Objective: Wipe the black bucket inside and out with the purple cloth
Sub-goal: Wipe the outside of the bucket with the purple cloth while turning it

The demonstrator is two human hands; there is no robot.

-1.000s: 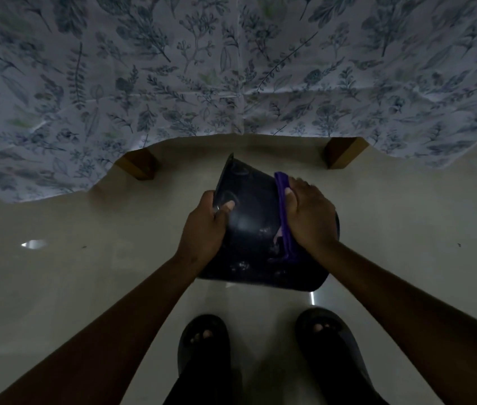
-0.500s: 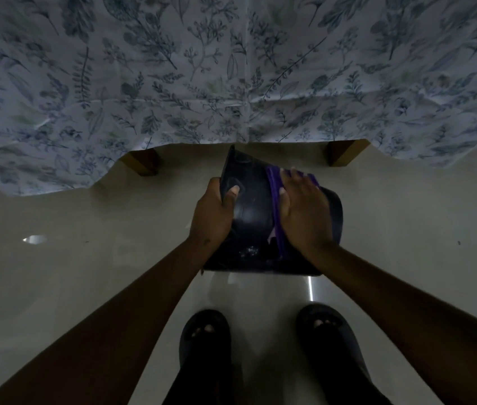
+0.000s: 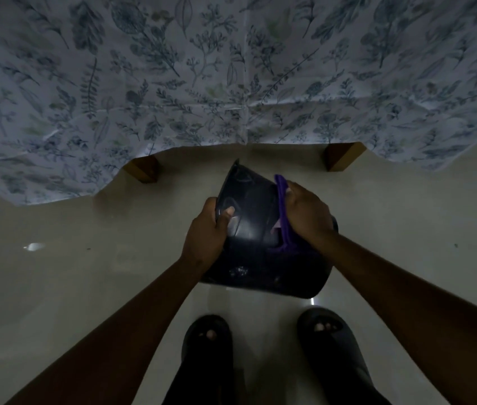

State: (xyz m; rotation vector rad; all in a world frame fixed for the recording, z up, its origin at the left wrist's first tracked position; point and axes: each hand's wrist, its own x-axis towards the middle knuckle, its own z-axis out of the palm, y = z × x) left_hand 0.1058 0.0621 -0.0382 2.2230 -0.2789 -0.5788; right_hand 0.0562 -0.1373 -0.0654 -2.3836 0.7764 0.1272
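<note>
Both hands on black bucket point(image 3: 254, 229); purple cloth point(image 3: 283, 217) seemingly under right grip point(image 3: 307, 214).

A pale glossy floor point(image 3: 85, 287) fills the lower view. On it stand two wooden table legs point(image 3: 143, 173), half hidden by a leaf-print tablecloth point(image 3: 231, 68) hanging above, and the person's two dark sandals point(image 3: 207, 343), near the bottom edge.

Before me: a white tablecloth point(image 3: 231, 83) printed with blue-grey leaves and sprigs, hanging low over two wooden table legs point(image 3: 143, 173). Beneath me: a pale, glossy floor point(image 3: 85, 273), dimly lit, with a small bright glint point(image 3: 34, 247) at left.
</note>
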